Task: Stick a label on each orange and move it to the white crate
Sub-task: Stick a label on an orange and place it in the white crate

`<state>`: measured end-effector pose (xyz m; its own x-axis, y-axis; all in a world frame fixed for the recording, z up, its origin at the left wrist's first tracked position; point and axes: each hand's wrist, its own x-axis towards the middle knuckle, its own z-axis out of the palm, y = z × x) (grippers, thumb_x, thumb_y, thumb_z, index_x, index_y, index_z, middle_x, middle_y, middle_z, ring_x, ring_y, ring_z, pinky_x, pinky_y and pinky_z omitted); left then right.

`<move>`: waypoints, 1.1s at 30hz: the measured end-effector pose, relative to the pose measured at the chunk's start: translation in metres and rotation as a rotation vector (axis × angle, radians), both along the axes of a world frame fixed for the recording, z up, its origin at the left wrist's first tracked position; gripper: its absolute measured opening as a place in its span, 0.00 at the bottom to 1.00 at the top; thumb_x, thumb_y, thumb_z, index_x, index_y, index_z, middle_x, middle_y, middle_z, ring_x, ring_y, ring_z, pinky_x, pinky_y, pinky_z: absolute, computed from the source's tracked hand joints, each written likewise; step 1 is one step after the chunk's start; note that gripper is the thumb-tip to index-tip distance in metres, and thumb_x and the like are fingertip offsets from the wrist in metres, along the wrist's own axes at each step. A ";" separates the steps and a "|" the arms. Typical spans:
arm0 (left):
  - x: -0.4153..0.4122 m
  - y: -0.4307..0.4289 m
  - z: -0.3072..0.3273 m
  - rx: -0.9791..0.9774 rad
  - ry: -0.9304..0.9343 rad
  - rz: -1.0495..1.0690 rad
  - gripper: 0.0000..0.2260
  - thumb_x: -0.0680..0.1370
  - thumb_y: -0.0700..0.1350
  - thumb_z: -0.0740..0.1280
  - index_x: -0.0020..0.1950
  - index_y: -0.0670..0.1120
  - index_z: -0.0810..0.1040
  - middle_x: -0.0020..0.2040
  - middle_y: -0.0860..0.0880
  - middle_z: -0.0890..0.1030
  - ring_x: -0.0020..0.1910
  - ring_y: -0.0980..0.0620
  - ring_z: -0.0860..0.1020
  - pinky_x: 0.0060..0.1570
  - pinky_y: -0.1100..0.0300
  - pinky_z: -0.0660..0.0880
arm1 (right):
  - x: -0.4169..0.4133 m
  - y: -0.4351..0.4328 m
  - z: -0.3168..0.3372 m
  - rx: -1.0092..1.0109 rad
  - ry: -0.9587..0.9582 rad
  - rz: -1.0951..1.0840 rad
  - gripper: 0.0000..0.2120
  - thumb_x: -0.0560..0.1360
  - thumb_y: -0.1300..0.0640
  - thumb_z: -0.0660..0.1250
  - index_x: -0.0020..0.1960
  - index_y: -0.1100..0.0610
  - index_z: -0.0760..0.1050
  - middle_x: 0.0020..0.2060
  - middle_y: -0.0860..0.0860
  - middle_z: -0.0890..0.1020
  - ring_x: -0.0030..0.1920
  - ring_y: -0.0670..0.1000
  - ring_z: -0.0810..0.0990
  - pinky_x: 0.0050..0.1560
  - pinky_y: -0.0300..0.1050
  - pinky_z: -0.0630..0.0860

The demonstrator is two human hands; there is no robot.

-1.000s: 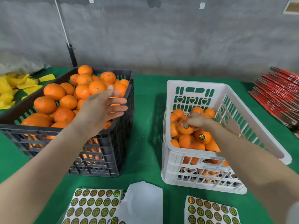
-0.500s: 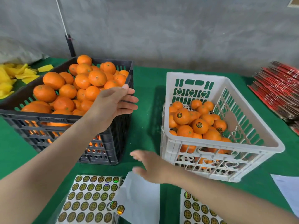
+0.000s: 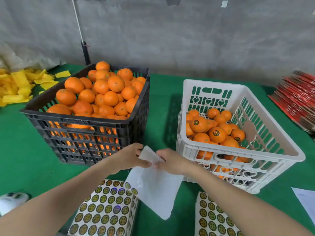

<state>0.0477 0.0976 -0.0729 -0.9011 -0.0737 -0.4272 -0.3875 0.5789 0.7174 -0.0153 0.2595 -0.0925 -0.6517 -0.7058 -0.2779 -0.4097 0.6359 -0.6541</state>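
A black crate (image 3: 81, 126) at the left is heaped with unlabelled oranges (image 3: 109, 92). The white crate (image 3: 265, 147) at the right holds several oranges (image 3: 216, 133), some showing round labels. Between the crates, low in the view, my left hand (image 3: 127, 157) and my right hand (image 3: 172, 160) both pinch the top edge of a white backing sheet (image 3: 153, 188), lifted off the table. Under it lies a sheet of round gold-and-black labels (image 3: 105, 208). A second label sheet (image 3: 213, 217) lies below the white crate.
Green cloth (image 3: 160, 106) covers the table. Yellow wrappers (image 3: 18, 84) are piled at the far left, a stack of red flat cartons (image 3: 296, 103) at the far right. A white paper (image 3: 306, 200) lies at the right edge and a white object (image 3: 12, 200) at the lower left.
My right hand left the white crate and came down to the white sheet. My left hand dropped from the black crate's rim to the same sheet. Both now pinch it.
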 end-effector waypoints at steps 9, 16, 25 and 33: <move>0.016 -0.013 0.029 0.329 0.035 0.195 0.07 0.73 0.37 0.72 0.48 0.34 0.81 0.45 0.35 0.84 0.45 0.36 0.82 0.51 0.42 0.79 | -0.008 -0.004 0.066 -0.161 0.395 -0.167 0.07 0.74 0.59 0.67 0.51 0.56 0.72 0.47 0.52 0.75 0.48 0.51 0.73 0.49 0.48 0.70; 0.019 -0.005 0.039 0.334 0.162 0.279 0.13 0.78 0.44 0.68 0.46 0.33 0.81 0.45 0.30 0.81 0.40 0.36 0.80 0.49 0.40 0.76 | 0.056 -0.011 0.029 -0.401 0.599 0.002 0.07 0.71 0.54 0.70 0.40 0.57 0.78 0.35 0.45 0.75 0.37 0.41 0.67 0.39 0.31 0.61; 0.018 -0.012 0.042 0.476 0.120 0.387 0.10 0.81 0.39 0.62 0.50 0.32 0.77 0.43 0.36 0.81 0.36 0.40 0.80 0.38 0.50 0.78 | 0.070 -0.017 0.028 -0.451 0.738 -0.027 0.07 0.67 0.64 0.74 0.45 0.61 0.83 0.35 0.53 0.78 0.37 0.53 0.76 0.37 0.37 0.71; 0.019 -0.010 0.045 0.425 0.175 0.330 0.13 0.82 0.40 0.61 0.53 0.29 0.76 0.49 0.30 0.80 0.41 0.39 0.79 0.45 0.47 0.77 | 0.063 -0.019 0.032 -0.441 0.535 -0.056 0.05 0.71 0.58 0.72 0.46 0.56 0.82 0.39 0.41 0.75 0.41 0.41 0.73 0.44 0.32 0.68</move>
